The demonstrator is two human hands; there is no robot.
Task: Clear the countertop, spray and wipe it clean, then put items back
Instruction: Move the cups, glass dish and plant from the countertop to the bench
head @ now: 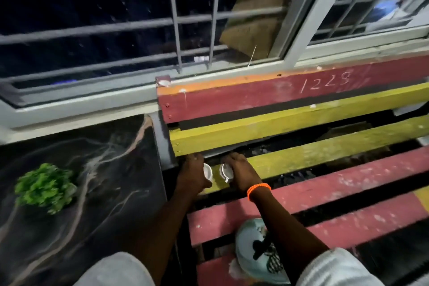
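My left hand (192, 175) grips a small white cup (207, 171) from above. Beside it, my right hand (241, 173) grips a second white cup (225, 171). An orange bracelet circles the right wrist. Both cups are low over a yellow slat (301, 155) of a red and yellow wooden bench, just right of the countertop's edge. The black marble countertop (111, 169) with pale veins fills the lower left. A green leafy plant (45, 187) stands on it near the left.
A barred window (139, 25) with a grey frame runs along the back, and cardboard (253, 16) leans behind the glass. The bench has dark gaps between its slats. A pale green shoe (260, 251) rests on a red slat at the bottom.
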